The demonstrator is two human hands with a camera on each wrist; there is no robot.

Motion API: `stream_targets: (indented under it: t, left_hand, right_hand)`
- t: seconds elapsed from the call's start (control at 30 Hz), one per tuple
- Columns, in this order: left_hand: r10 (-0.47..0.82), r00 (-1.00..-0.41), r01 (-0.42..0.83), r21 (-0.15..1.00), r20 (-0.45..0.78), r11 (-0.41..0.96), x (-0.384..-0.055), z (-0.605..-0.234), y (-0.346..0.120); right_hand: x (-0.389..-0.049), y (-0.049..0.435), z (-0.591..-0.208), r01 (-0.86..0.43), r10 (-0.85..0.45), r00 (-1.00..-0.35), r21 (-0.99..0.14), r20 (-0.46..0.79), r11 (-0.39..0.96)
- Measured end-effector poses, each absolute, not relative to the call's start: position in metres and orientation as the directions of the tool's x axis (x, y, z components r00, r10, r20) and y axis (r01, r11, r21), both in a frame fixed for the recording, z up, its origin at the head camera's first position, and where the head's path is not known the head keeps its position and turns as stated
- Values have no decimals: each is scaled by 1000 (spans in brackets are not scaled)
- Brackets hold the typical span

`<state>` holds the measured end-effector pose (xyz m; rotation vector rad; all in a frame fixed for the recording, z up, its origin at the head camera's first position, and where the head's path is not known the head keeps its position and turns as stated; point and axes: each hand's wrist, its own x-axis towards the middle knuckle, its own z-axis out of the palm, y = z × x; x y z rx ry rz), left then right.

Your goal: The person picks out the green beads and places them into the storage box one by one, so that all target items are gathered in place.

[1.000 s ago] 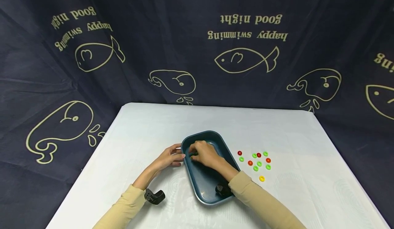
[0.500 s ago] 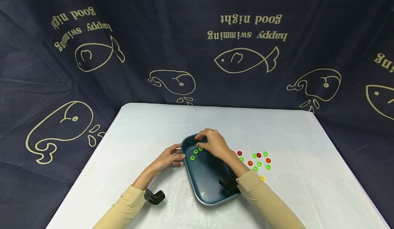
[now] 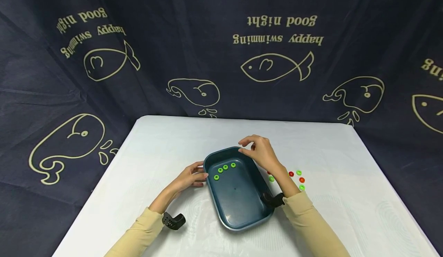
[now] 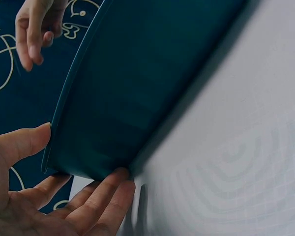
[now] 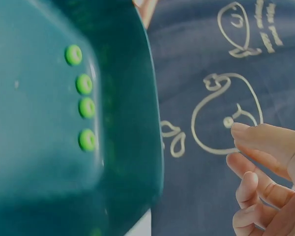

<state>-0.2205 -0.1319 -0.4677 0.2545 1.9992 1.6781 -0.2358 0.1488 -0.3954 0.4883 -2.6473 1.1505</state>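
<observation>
A dark teal rectangular tray (image 3: 235, 203) sits on the white table. Along its far inner end lies a curved row of several small green rings (image 3: 225, 167), which the right wrist view also shows. My left hand (image 3: 187, 179) touches the tray's left far corner from outside. In the left wrist view, its thumb lies at the rim and its fairly straight fingers rest against the outer wall. My right hand (image 3: 262, 152) hovers above the tray's far right edge, fingers loosely bent. The right wrist view shows nothing between its thumb and forefinger.
Right of the tray, loose red rings (image 3: 291, 174), green rings (image 3: 299, 172) and an orange-red ring (image 3: 302, 180) lie on the table (image 3: 346, 211). My right forearm partly covers this group. A dark curtain with fish and whale drawings (image 3: 277, 68) hangs behind.
My right hand has risen out of the tray and moved right, past its far edge. This uncovers the row of green rings, including the rightmost one. The left hand stays in place.
</observation>
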Motion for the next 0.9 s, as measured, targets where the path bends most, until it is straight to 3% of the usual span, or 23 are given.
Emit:
stream_targets:
  t: [0.3, 0.9]
  left_hand:
    - [442, -854, -191, 955, -275, 225, -219, -467, -131]
    - [446, -852, -191, 956, -273, 221, -219, -467, -131]
  right_hand:
    - [-233, 185, -397, -352, -140, -924, -646, 357, 677]
    - [-211, 225, -432, -262, -122, -957, -599, 263, 757]
